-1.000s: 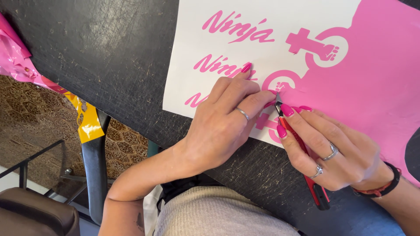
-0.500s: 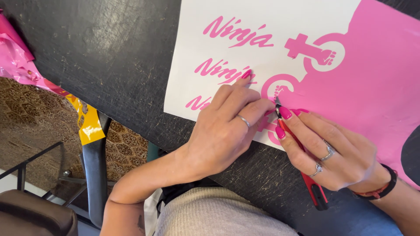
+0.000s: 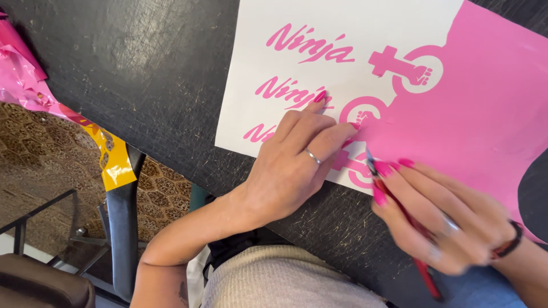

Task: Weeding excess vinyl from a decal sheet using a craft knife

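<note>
Left hand [image 3: 297, 165] lies flat on the sheet [image 3: 297, 51], fingers spread and pressing the white backing down; it holds nothing. Index fingertip reaches the cursive lettering, the middle one rests against the edge of the pink vinyl [image 3: 485, 102]. A ring sits on one finger.

Right hand [image 3: 439, 217] is blurred. It pinches a thin red tool [image 3: 419, 254] like a pen, fingers closed tight round the shaft. The tool's dark tip touches the sheet just beside the lowest circle cutout [image 3: 362, 174], close to the left hand's fingertips. The red handle runs back under the palm and pokes out below the hand. A dark band with a red patch wraps the right wrist.

The sheet lies on a black, scratched table [image 3: 142, 74], its lower edge near the table's edge. The left part is bare white backing with pink letters and circle-and-cross shapes left on it; the right part is covered in solid pink vinyl.

At the table's far left corner: crumpled pink scraps [image 3: 20, 74] and a yellow strip [image 3: 114, 168] hanging over the edge. Patterned floor below.
</note>
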